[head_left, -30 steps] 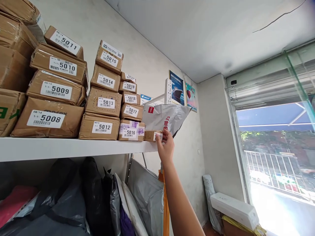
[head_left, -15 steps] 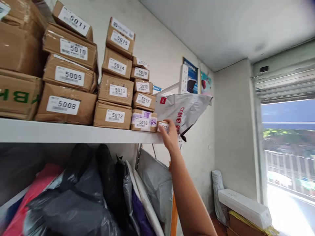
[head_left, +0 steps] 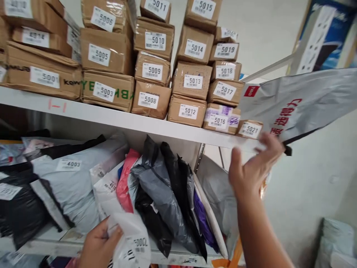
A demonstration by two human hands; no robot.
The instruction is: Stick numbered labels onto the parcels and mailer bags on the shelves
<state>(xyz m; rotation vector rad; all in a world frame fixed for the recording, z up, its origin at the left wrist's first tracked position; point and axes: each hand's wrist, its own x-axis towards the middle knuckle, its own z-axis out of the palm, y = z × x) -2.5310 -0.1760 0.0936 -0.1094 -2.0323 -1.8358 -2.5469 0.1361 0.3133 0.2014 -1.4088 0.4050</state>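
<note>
My right hand (head_left: 252, 165) is raised in front of the upper shelf's edge, thumb and fingers apart, holding nothing. Just above it sits a small cardboard box labelled 5021 (head_left: 250, 129), at the right end of the row. Beside that box, a grey plastic mailer (head_left: 312, 96) with red print sticks out past the shelf end. Low in the view, my left hand (head_left: 97, 243) is closed on a white packet (head_left: 132, 238) with a printed label reading 5002. Part of the packet runs out of the frame.
The upper white shelf (head_left: 125, 123) carries stacks of numbered cardboard boxes, such as the box labelled 5012 (head_left: 187, 111). Soft parcels crowd the lower shelf, among them a light grey bag labelled 4003 (head_left: 75, 186) and a dark grey bag (head_left: 167, 201). A wall stands at right.
My right hand has come off the 5021 box and opened. The view has turned left, and my left hand with the white packet has come into sight.
</note>
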